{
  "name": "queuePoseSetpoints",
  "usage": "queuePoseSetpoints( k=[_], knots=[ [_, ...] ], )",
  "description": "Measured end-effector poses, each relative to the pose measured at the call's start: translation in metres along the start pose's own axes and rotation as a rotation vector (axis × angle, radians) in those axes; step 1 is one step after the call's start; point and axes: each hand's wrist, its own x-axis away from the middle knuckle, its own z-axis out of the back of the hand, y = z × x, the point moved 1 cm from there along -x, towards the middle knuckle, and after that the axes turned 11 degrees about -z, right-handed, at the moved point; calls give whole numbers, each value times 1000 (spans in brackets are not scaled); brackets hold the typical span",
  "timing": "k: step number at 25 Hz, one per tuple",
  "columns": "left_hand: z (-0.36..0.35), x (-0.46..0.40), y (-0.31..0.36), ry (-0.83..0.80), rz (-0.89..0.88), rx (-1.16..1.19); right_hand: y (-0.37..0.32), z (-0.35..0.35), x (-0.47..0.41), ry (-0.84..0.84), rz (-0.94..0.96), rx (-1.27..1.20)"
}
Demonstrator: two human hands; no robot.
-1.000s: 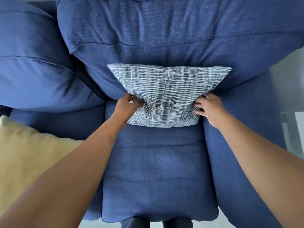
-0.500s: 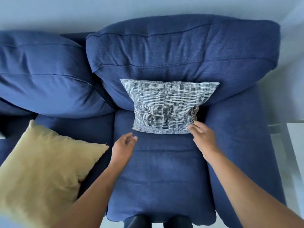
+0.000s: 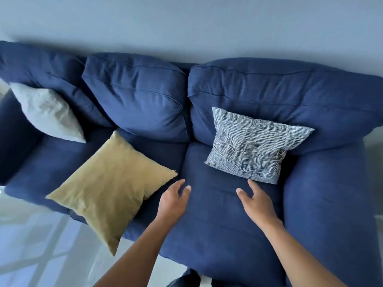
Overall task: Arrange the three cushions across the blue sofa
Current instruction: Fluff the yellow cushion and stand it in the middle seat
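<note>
Patterned cushion stands placed, frame right. My left hand and right hand hover released, empty. Next: prop yellow cushion, frame centre-left, upright.

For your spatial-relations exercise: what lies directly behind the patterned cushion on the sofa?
The patterned cushion leans against the sofa's right back cushion, which shows above and beside it. The strip it covers, and the seat beneath it, cannot be seen.

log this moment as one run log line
patterned cushion: propped on right seat | yellow cushion: flat, middle seat | grey cushion: left corner | left hand: open, empty | right hand: open, empty
</note>
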Motion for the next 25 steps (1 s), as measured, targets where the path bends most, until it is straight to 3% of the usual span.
queuePoseSetpoints(
  k=[9, 16, 25],
  knots=[
    [91, 83, -101, 87, 82, -26, -23, -92, 87, -47, 90, 117],
    [211, 133, -223, 124, 85, 59, -60, -217, 180, -16, 118, 114],
    [339, 120, -324, 239, 81, 132, -118, -348, 221, -103, 106, 184]
  ],
)
